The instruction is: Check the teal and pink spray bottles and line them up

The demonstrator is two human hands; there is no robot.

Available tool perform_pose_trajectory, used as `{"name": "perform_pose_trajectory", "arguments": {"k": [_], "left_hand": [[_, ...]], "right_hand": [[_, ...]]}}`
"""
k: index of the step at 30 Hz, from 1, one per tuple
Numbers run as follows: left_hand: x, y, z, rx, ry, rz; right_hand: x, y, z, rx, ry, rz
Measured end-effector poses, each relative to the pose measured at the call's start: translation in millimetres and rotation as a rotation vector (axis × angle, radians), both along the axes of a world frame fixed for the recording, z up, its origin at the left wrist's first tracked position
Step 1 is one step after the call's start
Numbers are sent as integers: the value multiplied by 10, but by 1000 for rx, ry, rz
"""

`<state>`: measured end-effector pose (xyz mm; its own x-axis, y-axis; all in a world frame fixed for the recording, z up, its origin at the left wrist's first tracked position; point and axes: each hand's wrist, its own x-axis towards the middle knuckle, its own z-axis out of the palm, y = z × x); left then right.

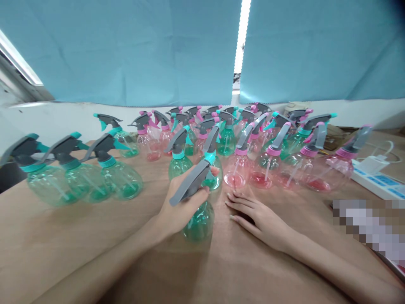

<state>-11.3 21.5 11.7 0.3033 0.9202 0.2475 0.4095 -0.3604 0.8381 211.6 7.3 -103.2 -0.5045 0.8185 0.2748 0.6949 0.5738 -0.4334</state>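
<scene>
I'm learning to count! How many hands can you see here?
2: the left hand grips a green spray bottle; the right hand lies flat on the table beside it. No others show.

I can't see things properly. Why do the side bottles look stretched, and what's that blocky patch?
In the head view, the wide lens stretches the edge bottles; glare whitens the curtain gap; the blocky patch is pixelation; the spray bottle in the left hand looks slightly soft.

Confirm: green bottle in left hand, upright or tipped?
Roughly upright: left hand holds the green bottle by its neck, sprayer head on top, base down.
</scene>
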Motion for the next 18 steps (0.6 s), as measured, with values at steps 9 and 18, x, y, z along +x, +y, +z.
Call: {"name": "perform_pose_trajectory", "arguments": {"k": [9,18], "left_hand": [[-7,34,-14,-55,-18,-21],[-14,18,-37,-43,-26,-25]], "right_hand": [[-3,1,0,-6,-29,-7],[3,0,-3,-7,-42,-6]]}}
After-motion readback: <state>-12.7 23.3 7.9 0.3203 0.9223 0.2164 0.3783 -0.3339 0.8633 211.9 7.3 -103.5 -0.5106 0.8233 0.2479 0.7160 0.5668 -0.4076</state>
